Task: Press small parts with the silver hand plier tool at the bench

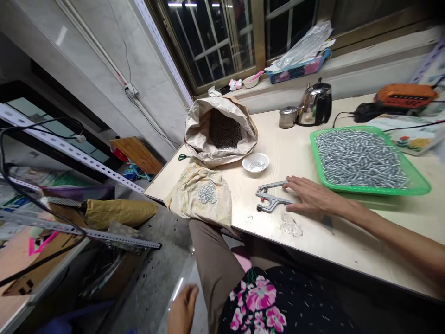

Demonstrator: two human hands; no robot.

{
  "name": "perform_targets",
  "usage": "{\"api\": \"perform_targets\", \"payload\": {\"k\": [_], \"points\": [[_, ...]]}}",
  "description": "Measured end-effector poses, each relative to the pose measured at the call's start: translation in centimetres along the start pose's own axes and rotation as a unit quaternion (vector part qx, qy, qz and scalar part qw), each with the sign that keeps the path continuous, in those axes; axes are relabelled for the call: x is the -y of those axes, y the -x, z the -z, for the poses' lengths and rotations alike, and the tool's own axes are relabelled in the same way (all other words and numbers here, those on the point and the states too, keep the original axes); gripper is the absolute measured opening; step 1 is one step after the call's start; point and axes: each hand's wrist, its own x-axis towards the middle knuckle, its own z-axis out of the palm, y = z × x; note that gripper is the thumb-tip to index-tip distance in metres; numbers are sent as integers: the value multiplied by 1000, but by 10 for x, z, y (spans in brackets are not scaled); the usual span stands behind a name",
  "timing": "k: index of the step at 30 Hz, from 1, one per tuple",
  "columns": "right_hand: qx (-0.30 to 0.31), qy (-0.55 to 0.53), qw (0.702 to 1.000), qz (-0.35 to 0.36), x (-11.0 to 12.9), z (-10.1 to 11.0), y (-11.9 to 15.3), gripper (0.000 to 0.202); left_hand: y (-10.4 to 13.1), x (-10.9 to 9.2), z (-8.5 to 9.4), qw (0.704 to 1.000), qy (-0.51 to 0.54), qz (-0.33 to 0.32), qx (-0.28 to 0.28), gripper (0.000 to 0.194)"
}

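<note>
My right hand (309, 195) lies flat on the table with fingers stretched out, over the handle ends of a grey metal plier-like hand tool (269, 202). The tool's jaw end points left, and part of its handles is hidden under my fingers. Low in the view, beside my leg, hangs my left hand (182, 308), its fingers curled in; whatever they may hold is hidden. On a stained cloth (181, 195) at the table's edge rests a small pile of silvery metal pins (207, 192). A white bowl (255, 169) behind the tool holds a few similar pins.
A green tray (422, 185) full of metal pins stands at right. An open paper sack (198, 125) with dark small parts leans at the back, near green-handled scissors (183, 157). A kettle (314, 104) and lidded metal pot (288, 117) stand by the window.
</note>
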Motion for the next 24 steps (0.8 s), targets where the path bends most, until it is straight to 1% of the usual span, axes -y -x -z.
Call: {"api": "perform_targets", "payload": {"k": [1,3,4,5,7,9,11,14,17,20,24], "points": [[-2,1,1000,-5,0,-3,1,67,-23,-5,1,1000,22,-19,-9,21],[-8,1,1000,-11,0,-9,4,65,-68,-23,7,992,71,-84,-53,24],[-13,1,1000,-13,0,-12,6,63,-88,-36,9,984,90,-125,-91,26],[-20,2,1000,-14,1,-14,7,61,-108,-49,11,976,101,-158,-107,26],[-34,4,999,-16,4,-18,10,58,-141,-76,9,966,102,-206,-119,24],[-45,6,999,-16,7,-20,13,54,-170,-97,1,965,78,-221,-116,22],[-52,2,998,-21,10,-21,14,52,-192,-111,-8,974,33,-199,-107,20],[-62,-5,998,-33,12,-23,15,51,-215,-124,-17,984,-51,-144,-93,21],[-67,-13,997,-35,12,-25,15,51,-226,-136,-18,985,-117,-100,-72,25],[-66,-21,997,-34,13,-24,15,49,-232,-146,-18,981,-170,-85,-42,29],[-62,-26,997,-38,16,-18,16,47,-241,-152,-19,971,-224,-83,-21,29]]}}
